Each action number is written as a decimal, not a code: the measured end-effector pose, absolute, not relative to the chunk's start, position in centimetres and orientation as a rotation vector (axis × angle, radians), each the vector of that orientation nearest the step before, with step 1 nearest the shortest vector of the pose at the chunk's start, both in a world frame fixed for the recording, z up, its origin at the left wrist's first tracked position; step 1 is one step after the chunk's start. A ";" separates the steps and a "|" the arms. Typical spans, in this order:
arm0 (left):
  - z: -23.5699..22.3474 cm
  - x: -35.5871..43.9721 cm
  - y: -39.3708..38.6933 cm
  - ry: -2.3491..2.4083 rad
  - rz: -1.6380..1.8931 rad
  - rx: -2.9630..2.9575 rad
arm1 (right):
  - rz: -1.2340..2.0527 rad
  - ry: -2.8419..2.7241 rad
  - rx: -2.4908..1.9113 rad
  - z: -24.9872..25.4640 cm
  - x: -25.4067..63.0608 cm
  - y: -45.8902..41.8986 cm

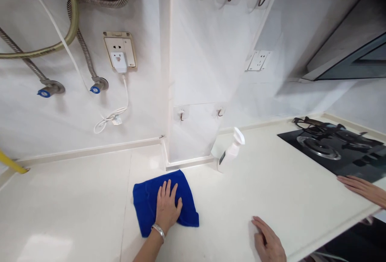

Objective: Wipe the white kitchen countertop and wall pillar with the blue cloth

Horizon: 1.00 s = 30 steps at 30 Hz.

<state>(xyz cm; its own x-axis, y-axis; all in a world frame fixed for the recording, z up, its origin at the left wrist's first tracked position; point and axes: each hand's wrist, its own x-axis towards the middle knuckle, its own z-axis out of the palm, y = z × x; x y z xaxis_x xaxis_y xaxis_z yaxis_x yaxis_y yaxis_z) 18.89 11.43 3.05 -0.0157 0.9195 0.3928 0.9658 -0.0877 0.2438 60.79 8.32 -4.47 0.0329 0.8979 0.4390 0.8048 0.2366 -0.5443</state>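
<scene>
My left hand (168,205), with a silver bracelet on the wrist, lies flat with fingers spread on a blue cloth (144,205). The cloth is laid out on the white countertop (229,205), just in front of the wall corner. At the lower right, my right hand (268,240) rests on the counter. Its fingers are loosely bent, with a gap between them and the thumb, and it holds nothing that I can see. A white spray bottle (229,153) stands against the wall, beyond and between my hands.
A black gas hob (328,145) is set into the counter at the right. Another person's hand (363,189) lies near its front corner. Above the counter, the wall carries clear hooks (219,112), a plugged-in socket (120,50) and valves (50,89). A yellow pipe (12,162) enters the counter at far left.
</scene>
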 end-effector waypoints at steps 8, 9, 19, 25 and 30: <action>3.2 18.9 14.3 -2.128 -0.748 -2.122 | 0.176 -1.754 -1.587 -4.2 60.5 8.2; 3.1 18.9 14.3 -2.114 -0.764 -2.120 | 0.171 -1.755 -1.591 -4.3 60.5 8.2; 3.0 18.6 13.5 -2.080 -0.752 -2.124 | 0.084 -1.776 -1.544 -5.4 61.2 8.8; 3.1 17.5 11.1 -2.022 -0.665 -2.161 | 0.136 -1.780 -1.579 -5.4 61.1 8.7; 2.6 16.8 7.9 -1.972 -0.622 -2.141 | 0.159 -1.763 -1.585 -4.8 60.8 8.4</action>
